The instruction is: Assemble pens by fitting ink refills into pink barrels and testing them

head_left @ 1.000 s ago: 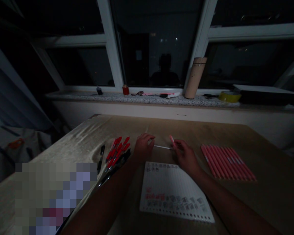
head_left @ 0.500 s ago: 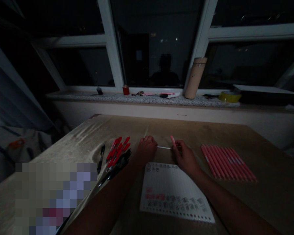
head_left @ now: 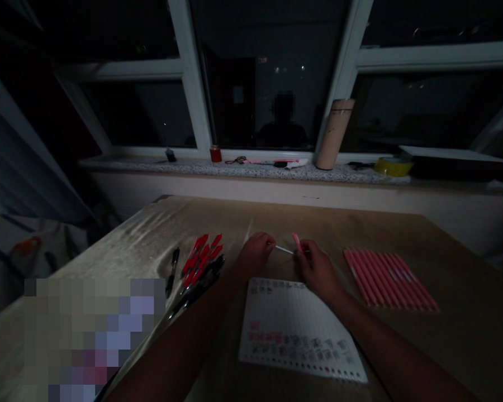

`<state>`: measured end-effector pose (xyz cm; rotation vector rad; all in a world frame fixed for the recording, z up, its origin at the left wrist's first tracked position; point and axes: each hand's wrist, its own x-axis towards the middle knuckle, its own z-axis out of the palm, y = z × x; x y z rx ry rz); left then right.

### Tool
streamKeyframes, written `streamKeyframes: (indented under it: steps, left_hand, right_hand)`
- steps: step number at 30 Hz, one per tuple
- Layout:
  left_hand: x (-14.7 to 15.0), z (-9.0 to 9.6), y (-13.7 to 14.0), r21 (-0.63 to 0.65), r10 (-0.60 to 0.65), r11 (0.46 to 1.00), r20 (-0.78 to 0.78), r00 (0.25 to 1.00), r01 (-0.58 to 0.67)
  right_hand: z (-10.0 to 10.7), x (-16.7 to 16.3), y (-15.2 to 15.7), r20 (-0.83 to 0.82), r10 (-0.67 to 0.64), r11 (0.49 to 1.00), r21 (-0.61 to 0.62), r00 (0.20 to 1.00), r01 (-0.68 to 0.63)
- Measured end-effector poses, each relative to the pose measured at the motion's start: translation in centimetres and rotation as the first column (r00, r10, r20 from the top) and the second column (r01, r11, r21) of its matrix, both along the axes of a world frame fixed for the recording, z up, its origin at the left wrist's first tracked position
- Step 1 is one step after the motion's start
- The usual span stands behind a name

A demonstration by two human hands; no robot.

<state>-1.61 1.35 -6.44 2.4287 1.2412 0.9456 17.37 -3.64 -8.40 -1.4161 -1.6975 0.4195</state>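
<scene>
Rod [head_left: 284, 249], thin and white, is pinched in left hand [head_left: 256, 249], pink stick [head_left: 296, 241] gripped in right hand [head_left: 319, 268]; slackening could drop either.

pink barrel [head_left: 297, 240] partly behind right fingers [head_left: 303, 262], notepad handwriting [head_left: 316, 344] unreadable

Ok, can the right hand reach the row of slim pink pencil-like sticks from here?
Probably yes: the sticks lie to the right hand's right with nothing visible between, though it holds a slim pink tube.
</scene>
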Motion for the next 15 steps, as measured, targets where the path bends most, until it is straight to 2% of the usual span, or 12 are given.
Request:
streamKeyframes:
  steps: [2, 6, 11, 15]
  left_hand:
    - [0.3, 0.0, 0.0, -0.12, 0.006, 0.993, 0.203, 0.979, 0.019]
    - [1.1, -0.4, 0.2, -0.346, 0.089, 0.931, 0.532, 0.842, 0.12]
    - [1.7, -0.5, 0.0, -0.428, 0.137, 0.873, 0.675, 0.725, 0.234]
    - [1.1, 1.2, 0.0, -0.407, 0.186, 0.885, 0.754, 0.63, 0.226]
  right_hand:
    - [0.1, -0.1, -0.1, -0.028, 0.034, 0.999, -0.014, 0.999, -0.034]
    - [0.4, -0.3, -0.4, -0.08, 0.127, 0.991, -0.022, 0.989, -0.129]
    - [0.5, -0.4, -0.6, -0.116, 0.18, 0.983, -0.018, 0.977, -0.184]
    - [0.4, -0.4, -0.6, -0.14, 0.181, 0.982, -0.017, 0.973, -0.186]
